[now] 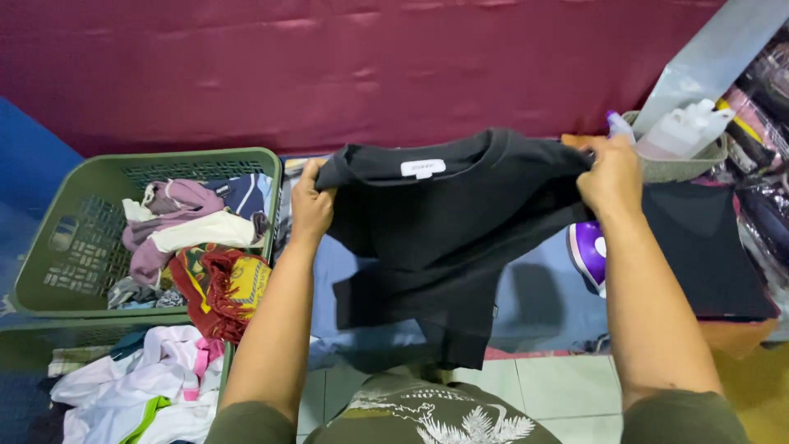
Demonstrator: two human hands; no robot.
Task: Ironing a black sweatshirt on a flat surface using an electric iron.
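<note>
Both my hands pinch the black t-shirt (444, 222) by its shoulders, left hand (311, 205) and right hand (612, 177) clamped on the cloth, shirt hanging above the blue ironing pad (542, 304). Not laid flat yet. Purple iron (588, 251) sits just right. Green laundry basket (90, 238) at my left holds plenty of unsorted clothes; I judge most work remains.

Shirt (444, 222) hung mid-scene between both hands.
Basket (74, 247) sat left with clothes (185, 226) in it; iron (588, 251) right, bottles (686, 127) far right behind.
</note>
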